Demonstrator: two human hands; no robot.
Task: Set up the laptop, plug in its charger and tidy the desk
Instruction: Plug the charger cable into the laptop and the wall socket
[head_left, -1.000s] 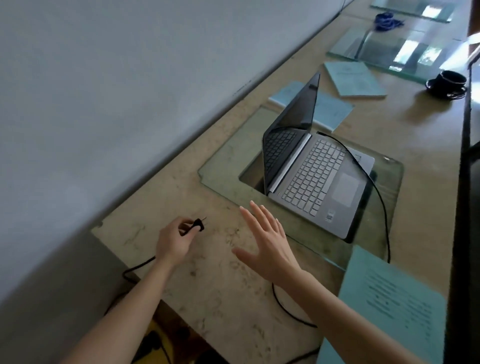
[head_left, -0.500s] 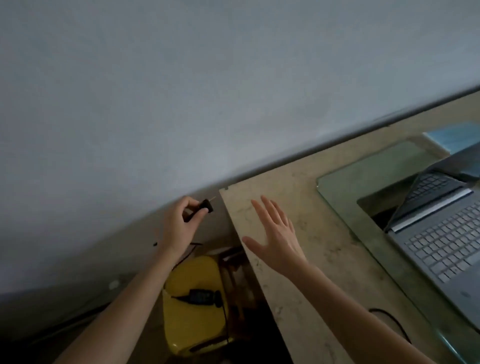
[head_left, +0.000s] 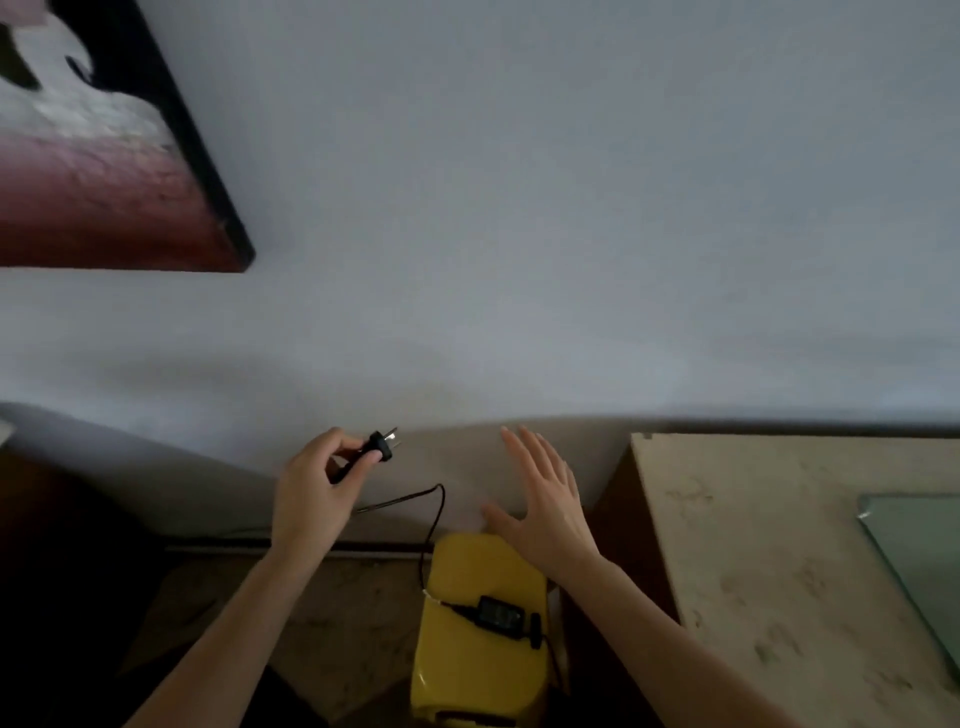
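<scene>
My left hand (head_left: 311, 493) grips the black charger plug (head_left: 383, 445), its metal prongs pointing up and right toward the grey wall. The plug's thin black cable (head_left: 434, 514) loops down to the black charger brick (head_left: 500, 613), which lies on top of a yellow object (head_left: 478, 670) on the floor. My right hand (head_left: 545, 506) is open with fingers spread, hovering flat above the yellow object, left of the desk (head_left: 769, 545). The laptop is out of view.
The marble desk's left end fills the lower right, with a corner of its glass sheet (head_left: 924, 551) at the edge. A dark-framed picture (head_left: 104, 171) hangs on the wall at upper left. Floor and a dark skirting strip lie below my arms.
My view has swung left, away from the laptop and off the desk end. Both hands moved along past the desk edge, the left still holding the plug, now beside the wall.
</scene>
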